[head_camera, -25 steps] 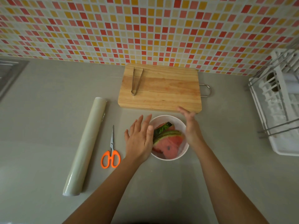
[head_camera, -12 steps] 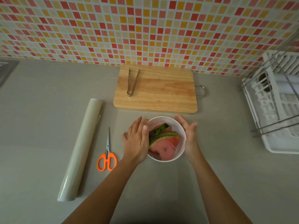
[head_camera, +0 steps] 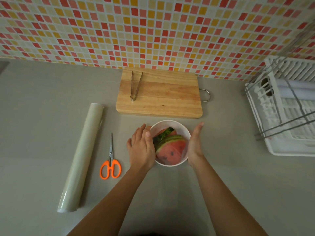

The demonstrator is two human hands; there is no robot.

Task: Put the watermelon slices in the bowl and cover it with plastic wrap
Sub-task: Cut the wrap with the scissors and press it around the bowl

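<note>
The watermelon slices sit stacked in the white bowl, which stands on the bench just in front of the cutting board. A hazy film seems to lie over the bowl's mouth (hard to be sure, since it is nearly clear), so the wrap looks already cut and laid, with only the pressing-down left. The left hand lies flat against the bowl's left side, fingers spread, clasping nothing. The right hand stands edge-on against the bowl's right side, also unclenched and holding nothing. Left of the bowl lie the orange-handled scissors, and beyond them the plastic wrap roll. Tongs rest on the board, and a dish rack stands well to the bowl's right.
</note>
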